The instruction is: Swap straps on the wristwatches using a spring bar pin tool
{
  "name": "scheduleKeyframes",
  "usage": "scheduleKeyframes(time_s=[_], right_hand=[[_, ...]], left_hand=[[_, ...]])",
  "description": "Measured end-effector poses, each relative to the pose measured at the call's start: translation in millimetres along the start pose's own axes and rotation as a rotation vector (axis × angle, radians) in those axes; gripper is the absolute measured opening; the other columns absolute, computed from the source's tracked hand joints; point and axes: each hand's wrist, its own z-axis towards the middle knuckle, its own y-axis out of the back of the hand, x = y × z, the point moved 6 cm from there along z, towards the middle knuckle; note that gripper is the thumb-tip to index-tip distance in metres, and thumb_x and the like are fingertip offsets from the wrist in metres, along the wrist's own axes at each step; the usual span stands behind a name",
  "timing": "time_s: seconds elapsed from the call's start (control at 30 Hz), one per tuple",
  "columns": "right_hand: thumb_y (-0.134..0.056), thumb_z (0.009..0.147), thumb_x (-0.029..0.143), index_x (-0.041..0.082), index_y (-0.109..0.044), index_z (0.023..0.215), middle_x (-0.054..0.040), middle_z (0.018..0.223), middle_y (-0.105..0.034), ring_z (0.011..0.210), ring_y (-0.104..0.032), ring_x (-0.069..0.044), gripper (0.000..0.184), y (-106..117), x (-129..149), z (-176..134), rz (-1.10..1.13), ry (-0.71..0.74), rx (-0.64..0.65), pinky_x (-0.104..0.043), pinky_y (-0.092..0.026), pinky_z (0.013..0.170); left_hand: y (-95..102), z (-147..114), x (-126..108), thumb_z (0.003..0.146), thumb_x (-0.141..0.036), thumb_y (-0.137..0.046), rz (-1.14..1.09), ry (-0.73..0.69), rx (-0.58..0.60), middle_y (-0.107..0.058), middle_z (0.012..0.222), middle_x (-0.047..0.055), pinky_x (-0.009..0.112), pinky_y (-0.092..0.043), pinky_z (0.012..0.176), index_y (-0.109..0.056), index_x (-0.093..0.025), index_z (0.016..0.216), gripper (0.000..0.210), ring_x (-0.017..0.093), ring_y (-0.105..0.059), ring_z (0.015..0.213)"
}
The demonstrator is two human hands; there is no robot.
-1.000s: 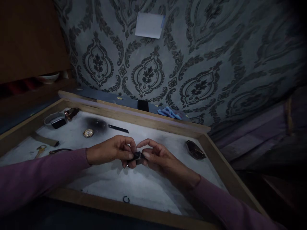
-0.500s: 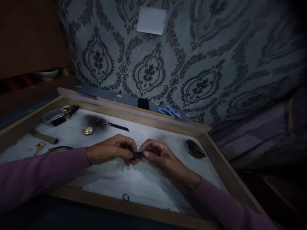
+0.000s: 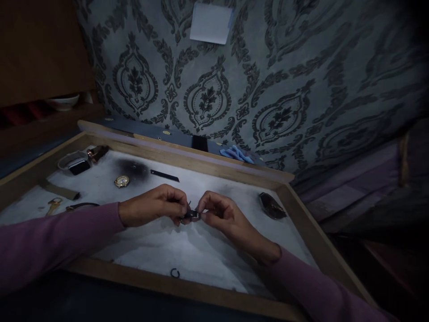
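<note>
Over the middle of the wooden tray, both hands meet at a black watch strap (image 3: 191,214) with a small metal buckle at its right end. My left hand (image 3: 159,205) is closed, pinching the strap's left part between thumb and fingers. From the other side my right hand (image 3: 223,214) pinches the buckle end with thumb and forefinger. Fingers hide part of the strap. Behind my left hand lie a gold-rimmed watch case (image 3: 121,180) and a flat dark blade (image 3: 164,175). A small dark ring-shaped piece (image 3: 174,273) rests near the front edge.
The raised rim of the wooden tray (image 3: 187,156) surrounds the white work surface. At its left are a smartwatch (image 3: 79,166), a brown-strapped watch (image 3: 98,153), an olive strap (image 3: 62,189) and a gold-coloured piece (image 3: 53,205). Dark sunglasses (image 3: 272,205) lie right; a blue cloth (image 3: 236,154) sits behind.
My left fingers have drawn slightly left and up along the strap, so more of it and its buckle show. My right hand still pinches the buckle end. The view has shifted slightly.
</note>
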Motion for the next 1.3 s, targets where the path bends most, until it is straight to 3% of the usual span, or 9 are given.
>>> scheduleKeyframes(time_s=[0.2, 0.33, 0.5, 0.7, 0.87, 0.97, 1.1, 1.2, 1.3], right_hand=[[-0.065, 0.085, 0.034, 0.019, -0.061, 0.09, -0.0018, 0.082, -0.066, 0.068, -0.058, -0.012, 0.016, -1.9, 4.2, -0.4, 0.015, 0.06, 0.047, -0.026, -0.044, 0.065], [-0.073, 0.079, 0.038, 0.019, -0.061, 0.092, 0.0017, 0.077, -0.063, 0.046, -0.035, -0.004, 0.026, -8.2, -0.2, 0.4, -0.03, -0.001, 0.052, -0.02, -0.027, 0.043], [-0.076, 0.076, 0.036, 0.019, -0.062, 0.084, 0.0106, 0.049, -0.038, 0.043, -0.024, -0.005, 0.024, -8.1, -1.2, -1.7, -0.079, -0.015, 0.007, -0.02, -0.018, 0.041], [-0.073, 0.078, 0.038, 0.017, -0.066, 0.085, 0.0082, 0.052, -0.043, 0.045, -0.029, -0.006, 0.023, -3.6, 1.3, -2.1, -0.173, 0.068, -0.049, -0.021, -0.021, 0.043], [-0.075, 0.077, 0.037, 0.017, -0.066, 0.081, 0.0107, 0.049, -0.03, 0.045, -0.023, -0.006, 0.022, -0.3, 0.7, -3.8, -0.288, 0.106, -0.064, -0.023, -0.018, 0.045], [-0.073, 0.078, 0.039, 0.017, -0.066, 0.081, 0.011, 0.048, -0.029, 0.044, -0.022, -0.006, 0.023, 0.8, 0.5, -4.3, -0.287, 0.107, -0.067, -0.023, -0.019, 0.044], [-0.072, 0.079, 0.039, 0.017, -0.069, 0.082, 0.0087, 0.049, -0.039, 0.043, -0.026, -0.007, 0.023, 3.1, 0.5, -2.3, -0.279, 0.113, -0.085, -0.022, -0.022, 0.043], [-0.07, 0.081, 0.039, 0.017, -0.071, 0.083, 0.0009, 0.064, -0.063, 0.051, -0.048, -0.009, 0.022, 7.0, -1.0, 0.9, -0.233, 0.113, -0.115, -0.022, -0.035, 0.048], [-0.071, 0.079, 0.04, 0.017, -0.072, 0.083, -0.0043, 0.078, -0.073, 0.07, -0.063, -0.015, 0.024, 13.7, -6.6, 5.4, -0.133, 0.077, -0.161, -0.026, -0.047, 0.064]], left_hand=[[0.6, -0.9, -2.3, 0.073, -0.021, -0.067, 0.019, 0.011, -0.007, -0.067, 0.076, 0.004, 0.025, -0.046, 0.066, -0.063, -0.012, 0.07, 0.011, 0.013, -0.058, 0.07], [0.2, -0.2, -3.7, 0.073, -0.021, -0.066, 0.045, 0.001, -0.018, -0.064, 0.07, 0.001, 0.025, -0.045, 0.066, -0.062, -0.012, 0.07, 0.01, 0.011, -0.056, 0.065], [-1.4, -0.1, -4.9, 0.069, -0.019, -0.065, 0.046, 0.003, -0.001, -0.061, 0.067, 0.0, 0.025, -0.042, 0.069, -0.061, -0.013, 0.064, 0.009, 0.012, -0.054, 0.067], [-1.0, -0.1, -4.3, 0.069, -0.018, -0.064, 0.049, 0.001, 0.017, -0.059, 0.066, -0.002, 0.025, -0.039, 0.069, -0.062, -0.015, 0.065, 0.005, 0.012, -0.051, 0.067], [-0.6, -0.8, -5.9, 0.065, -0.016, -0.064, 0.001, 0.006, 0.02, -0.061, 0.087, 0.001, 0.026, -0.041, 0.074, -0.061, -0.015, 0.058, 0.007, 0.013, -0.053, 0.077], [1.0, -0.3, -4.1, 0.063, -0.016, -0.063, 0.012, 0.033, -0.001, -0.06, 0.087, 0.001, 0.026, -0.04, 0.073, -0.06, -0.014, 0.057, 0.007, 0.013, -0.052, 0.078], [8.4, 1.7, 2.8, 0.064, -0.017, -0.066, 0.073, 0.063, -0.096, -0.059, 0.072, -0.001, 0.025, -0.038, 0.063, -0.059, -0.014, 0.065, 0.007, 0.011, -0.049, 0.066], [12.4, 3.6, 5.0, 0.067, -0.02, -0.068, 0.061, 0.034, -0.132, -0.06, 0.071, -0.001, 0.024, -0.039, 0.058, -0.06, -0.014, 0.079, 0.016, 0.011, -0.05, 0.063], [15.5, 4.7, 4.6, 0.075, -0.025, -0.065, 0.014, -0.004, -0.141, -0.064, 0.082, 0.003, 0.026, -0.045, 0.063, -0.059, -0.015, 0.089, 0.019, 0.015, -0.059, 0.074]])
